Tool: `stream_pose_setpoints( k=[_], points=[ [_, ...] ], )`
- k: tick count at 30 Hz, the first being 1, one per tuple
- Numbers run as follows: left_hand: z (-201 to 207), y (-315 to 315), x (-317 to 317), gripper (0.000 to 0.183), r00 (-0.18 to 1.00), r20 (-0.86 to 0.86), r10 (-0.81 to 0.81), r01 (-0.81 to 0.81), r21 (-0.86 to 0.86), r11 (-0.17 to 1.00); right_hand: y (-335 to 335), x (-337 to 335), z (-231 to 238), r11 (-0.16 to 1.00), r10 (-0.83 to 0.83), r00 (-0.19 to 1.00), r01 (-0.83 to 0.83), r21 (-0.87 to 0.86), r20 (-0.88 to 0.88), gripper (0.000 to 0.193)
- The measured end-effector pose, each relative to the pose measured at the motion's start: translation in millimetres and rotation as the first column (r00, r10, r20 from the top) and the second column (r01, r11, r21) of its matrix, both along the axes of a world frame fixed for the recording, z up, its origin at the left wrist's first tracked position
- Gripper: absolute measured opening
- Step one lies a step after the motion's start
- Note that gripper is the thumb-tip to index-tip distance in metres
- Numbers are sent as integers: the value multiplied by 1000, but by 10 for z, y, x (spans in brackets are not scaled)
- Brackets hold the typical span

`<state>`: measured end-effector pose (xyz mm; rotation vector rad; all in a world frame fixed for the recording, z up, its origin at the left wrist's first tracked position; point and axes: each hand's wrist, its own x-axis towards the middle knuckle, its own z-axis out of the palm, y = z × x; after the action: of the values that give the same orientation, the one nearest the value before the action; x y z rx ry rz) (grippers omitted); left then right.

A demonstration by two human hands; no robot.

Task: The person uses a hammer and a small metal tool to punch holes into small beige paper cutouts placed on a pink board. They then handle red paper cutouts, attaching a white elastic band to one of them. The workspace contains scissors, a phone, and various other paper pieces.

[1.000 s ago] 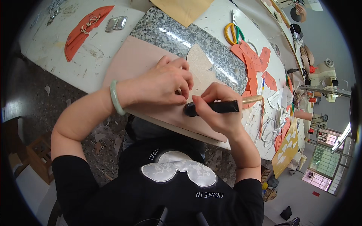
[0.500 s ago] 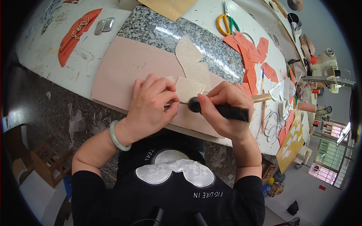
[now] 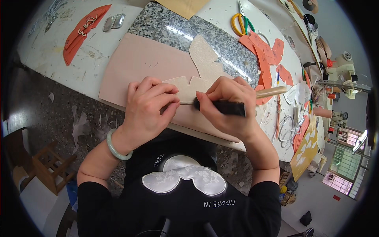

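Observation:
My left hand (image 3: 148,100), a pale bangle at its wrist, has thumb and fingertips pinched together at the near edge of a beige cut piece (image 3: 181,85). That piece lies flat on a pinkish board (image 3: 136,59), partly under my fingers. Close to its right, my right hand (image 3: 231,102) is wrapped round a hammer (image 3: 270,92) with a black head and a wooden handle. The head's rounded end is down by the piece's near edge, and the handle sticks out to the right. Beyond my hands lies another curved beige piece (image 3: 203,51), its lower part hidden by my right hand.
A speckled stone slab (image 3: 166,21) lies under the board's far side. Scissors (image 3: 239,24) with yellow and green handles and several orange pattern pieces (image 3: 265,59) lie right. Far left are a bundled orange piece (image 3: 85,33) and a small metal case (image 3: 113,22).
Both hands have shifted left along the beige piece's near edge, the hammer travelling with my right hand. More of the piece shows between my hands.

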<state>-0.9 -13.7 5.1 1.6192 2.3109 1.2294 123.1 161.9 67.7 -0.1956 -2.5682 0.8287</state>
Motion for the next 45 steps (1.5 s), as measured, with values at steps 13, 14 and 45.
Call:
stream_pose_setpoints(
  k=[13,14,45],
  points=[
    [13,-125,-45,9,998,-55,31,-30,21,999,-129,-187,-42,997,56,998,-53,-61,41,18],
    [10,-147,-66,11,999,-34,16,-16,4,1000,-112,-187,-66,993,49,997,-41,-114,64,17],
    [17,-88,-604,10,956,98,-277,284,-66,957,-252,-394,34,998,59,994,-58,-13,91,23]
  ],
)
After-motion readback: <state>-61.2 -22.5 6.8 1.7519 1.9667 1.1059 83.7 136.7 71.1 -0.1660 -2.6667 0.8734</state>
